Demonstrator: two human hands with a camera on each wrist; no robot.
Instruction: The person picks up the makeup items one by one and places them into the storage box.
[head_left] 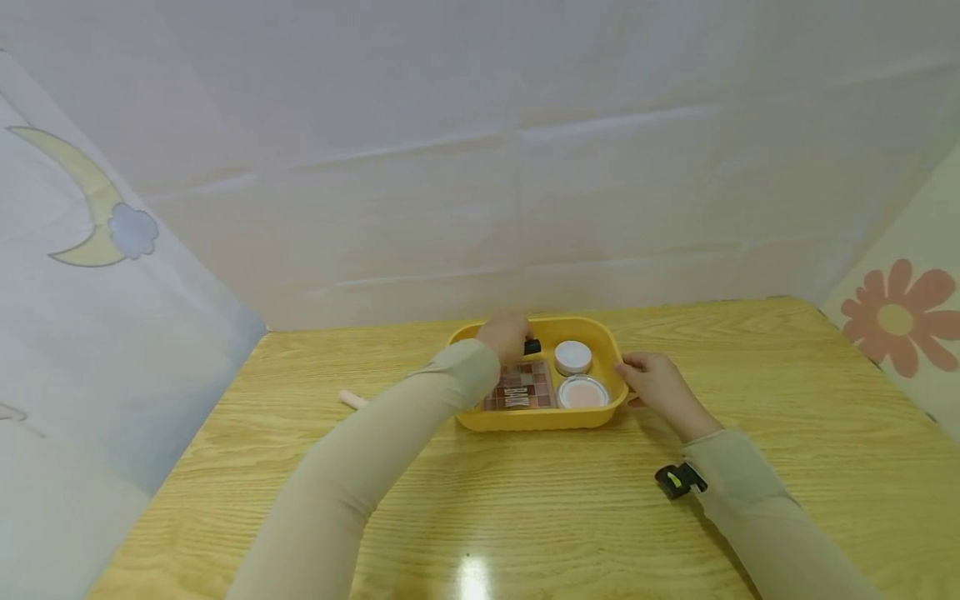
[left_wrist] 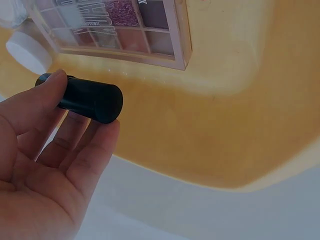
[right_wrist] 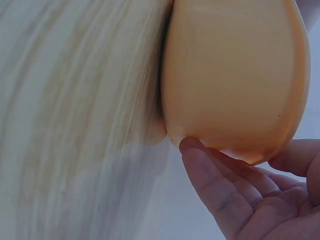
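Note:
My left hand (head_left: 506,336) is over the back left part of a yellow basket (head_left: 536,419), holding a black lipstick tube (left_wrist: 95,100) between thumb and fingers. In the left wrist view the tube is sideways above the basket's floor. Inside the basket lie a clear-lidded eyeshadow palette (head_left: 521,387), a white round jar (head_left: 573,357) and a round compact (head_left: 582,392). At the basket's right end my right hand (head_left: 660,387) grips the wall, thumb at the rim and fingers (right_wrist: 215,185) against the outside.
A pale pink stick (head_left: 352,399) lies on the wooden table (head_left: 525,508) left of the basket, partly hidden by the left sleeve (head_left: 375,450). A pale wall covering (head_left: 480,208) rises behind the table. The right wrist carries a black camera mount (head_left: 681,481).

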